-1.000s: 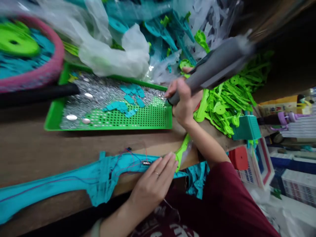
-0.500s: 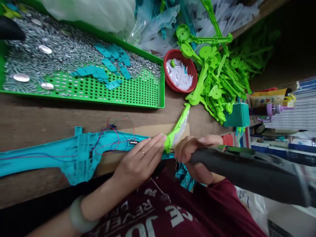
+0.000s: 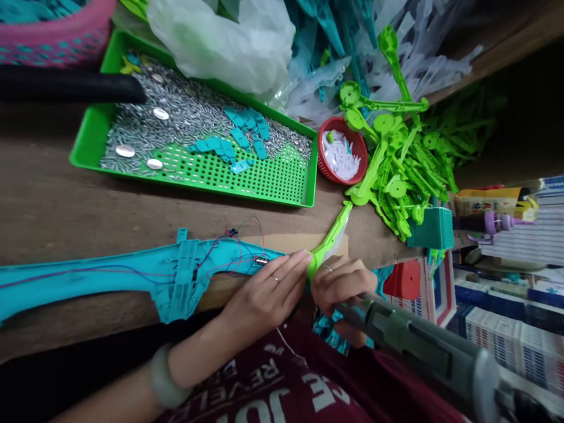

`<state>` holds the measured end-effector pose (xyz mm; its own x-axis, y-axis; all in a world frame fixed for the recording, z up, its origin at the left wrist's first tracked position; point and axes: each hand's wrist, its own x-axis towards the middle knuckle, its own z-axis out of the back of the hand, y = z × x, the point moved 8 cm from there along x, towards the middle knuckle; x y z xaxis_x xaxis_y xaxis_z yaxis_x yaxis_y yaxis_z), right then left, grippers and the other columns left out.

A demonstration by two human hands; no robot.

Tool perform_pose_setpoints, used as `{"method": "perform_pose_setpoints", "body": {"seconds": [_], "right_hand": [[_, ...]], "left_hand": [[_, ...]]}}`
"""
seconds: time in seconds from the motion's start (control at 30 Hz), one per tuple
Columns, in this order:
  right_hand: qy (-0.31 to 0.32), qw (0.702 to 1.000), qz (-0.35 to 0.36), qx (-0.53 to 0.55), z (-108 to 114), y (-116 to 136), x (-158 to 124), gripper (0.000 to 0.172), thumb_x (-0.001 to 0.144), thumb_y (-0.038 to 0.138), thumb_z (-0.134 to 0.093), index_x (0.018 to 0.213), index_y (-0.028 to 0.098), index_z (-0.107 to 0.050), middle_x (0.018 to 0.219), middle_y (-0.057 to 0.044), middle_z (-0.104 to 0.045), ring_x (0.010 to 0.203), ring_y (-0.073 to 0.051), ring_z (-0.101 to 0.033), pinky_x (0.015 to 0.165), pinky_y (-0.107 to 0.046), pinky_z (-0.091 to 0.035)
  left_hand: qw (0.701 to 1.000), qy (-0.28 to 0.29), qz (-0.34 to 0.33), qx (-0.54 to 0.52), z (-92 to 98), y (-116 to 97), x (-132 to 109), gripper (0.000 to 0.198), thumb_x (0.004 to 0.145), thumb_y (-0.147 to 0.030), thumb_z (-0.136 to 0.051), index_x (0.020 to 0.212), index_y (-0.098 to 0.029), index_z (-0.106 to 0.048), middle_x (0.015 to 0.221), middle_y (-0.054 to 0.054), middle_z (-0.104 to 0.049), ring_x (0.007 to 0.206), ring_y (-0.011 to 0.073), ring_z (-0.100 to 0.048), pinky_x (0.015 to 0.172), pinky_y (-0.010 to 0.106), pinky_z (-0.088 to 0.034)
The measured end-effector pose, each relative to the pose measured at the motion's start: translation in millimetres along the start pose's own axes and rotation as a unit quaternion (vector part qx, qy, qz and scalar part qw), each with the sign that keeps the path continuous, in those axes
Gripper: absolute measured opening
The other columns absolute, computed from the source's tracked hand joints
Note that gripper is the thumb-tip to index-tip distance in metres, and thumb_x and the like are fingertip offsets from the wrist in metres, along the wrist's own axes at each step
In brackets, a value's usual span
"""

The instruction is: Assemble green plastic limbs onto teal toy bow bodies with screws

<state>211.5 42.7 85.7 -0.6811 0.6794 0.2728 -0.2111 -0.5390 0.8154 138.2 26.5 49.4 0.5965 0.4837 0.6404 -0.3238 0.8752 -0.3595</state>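
A long teal plastic shell [image 3: 110, 276] with thin red and blue wires lies along the near edge of the wooden bench [image 3: 53, 205]. My left hand [image 3: 268, 294] rests flat on its right end, fingers stretched out by a small metal part. A green plastic piece [image 3: 330, 238] joins the shell at my fingertips. My right hand [image 3: 341, 288] is wrapped round a grey electric screwdriver [image 3: 423, 346], whose tip, hidden behind my fingers, points at that joint.
A green perforated tray [image 3: 273, 188] holds many silver screws and several teal pieces. Beside it stands a small red bowl [image 3: 328, 170] of white bits and a heap of green plastic parts [image 3: 400, 170]. A pink basket [image 3: 57, 35] and plastic bags sit behind.
My right hand carried the screwdriver from the tray's right edge down to the shell's right end. My left hand stayed on the shell.
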Motion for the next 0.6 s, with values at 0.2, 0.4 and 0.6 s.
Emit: {"method": "perform_pose_setpoints", "body": {"seconds": [0.2,0.4,0.6], "right_hand": [[-0.320,0.945,-0.017,0.071,95,-44,58,0.044,0.092,0.068,-0.049,0.076,0.028,-0.047,0.048,0.008,-0.044,0.041,-0.010,-0.050,0.042,-0.022,-0.047],[-0.477,0.879,0.000,0.023,125,-127,113,0.041,0.085,0.066,-0.059,0.098,0.029,-0.048,0.056,0.010,-0.039,0.043,-0.011,-0.045,0.050,-0.029,-0.049],[-0.461,0.886,0.003,0.040,119,-134,110,0.045,0.084,0.064,-0.060,0.108,0.030,-0.042,0.055,0.012,-0.038,0.041,-0.011,-0.044,0.048,-0.028,-0.047]], "left_hand": [[0.999,0.019,0.027,0.011,-5.7,3,-2,0.034,0.098,-0.006,-0.044,0.125,-0.001,-0.063,0.133,0.019,-0.067,0.127,0.0286,-0.061,0.105,0.041,-0.051],[0.999,0.009,0.036,0.021,-5.0,3,-4,0.032,0.096,-0.008,-0.050,0.124,-0.002,-0.064,0.132,0.019,-0.068,0.127,0.0282,-0.062,0.107,0.041,-0.049],[0.999,0.007,0.048,0.002,-2.7,5,-3,0.032,0.095,-0.007,-0.051,0.123,-0.001,-0.065,0.133,0.018,-0.068,0.127,0.0293,-0.061,0.104,0.041,-0.049]]}}
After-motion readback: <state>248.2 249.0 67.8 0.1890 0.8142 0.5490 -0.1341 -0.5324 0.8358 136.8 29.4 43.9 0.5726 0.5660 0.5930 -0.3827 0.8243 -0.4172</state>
